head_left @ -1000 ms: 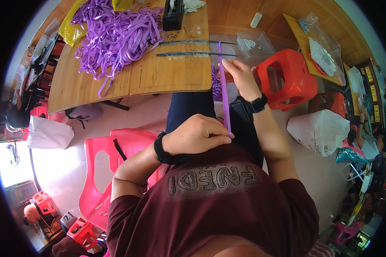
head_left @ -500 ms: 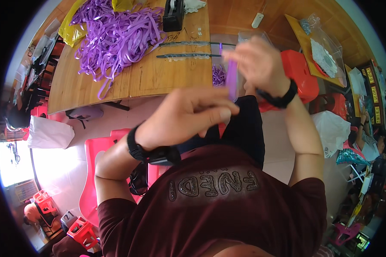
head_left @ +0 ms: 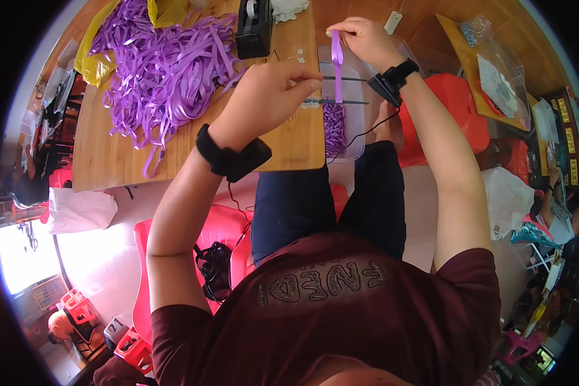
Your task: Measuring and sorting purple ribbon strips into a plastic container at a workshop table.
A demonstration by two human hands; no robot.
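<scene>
Both our hands had risen from lap level to above the clear tub (head_left: 349, 138); our right hand (head_left: 365, 40) pinched the purple ribbon strip (head_left: 336, 56) at its top, our left hand (head_left: 269, 93) pinching lower, suggesting we were folding it.

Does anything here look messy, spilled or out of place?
Nothing looks damaged or spilled. The loose purple ribbons sprawl in a tangled heap across the wooden table, one strand trailing toward its near edge. The right hand holds one purple strip upright, the left hand beside it, above a clear bin of more ribbon.
</scene>
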